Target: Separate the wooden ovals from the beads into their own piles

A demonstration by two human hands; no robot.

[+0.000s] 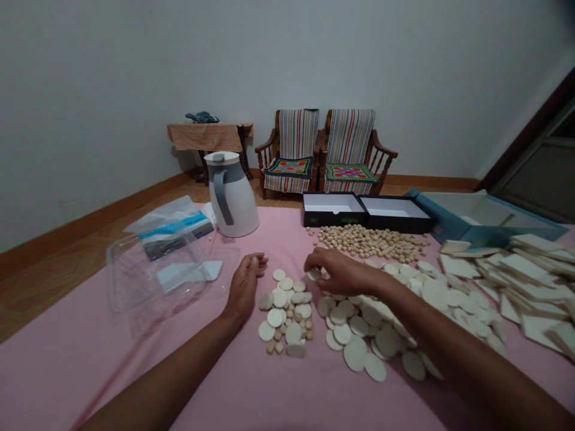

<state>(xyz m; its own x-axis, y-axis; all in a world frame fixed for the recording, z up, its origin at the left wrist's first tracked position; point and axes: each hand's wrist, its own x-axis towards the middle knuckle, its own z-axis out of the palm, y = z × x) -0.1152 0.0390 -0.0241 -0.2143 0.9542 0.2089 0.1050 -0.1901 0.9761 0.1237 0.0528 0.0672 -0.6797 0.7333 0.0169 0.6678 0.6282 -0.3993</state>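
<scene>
My left hand (245,282) rests on the pink cloth (278,395) with its fingers curled loosely, holding nothing that shows, just left of a small pile of white discs and tan beads (287,314). My right hand (339,272) reaches over a larger spread of white discs (359,341). Its fingertips are pinched on one white disc (314,274) at the top of the small pile.
A white jug with a grey handle (231,194) stands at the back left beside clear plastic packaging (166,263). A heap of tan beads (368,239) lies before an open black box (366,211). White flat pieces (516,275) and a blue box (476,215) fill the right.
</scene>
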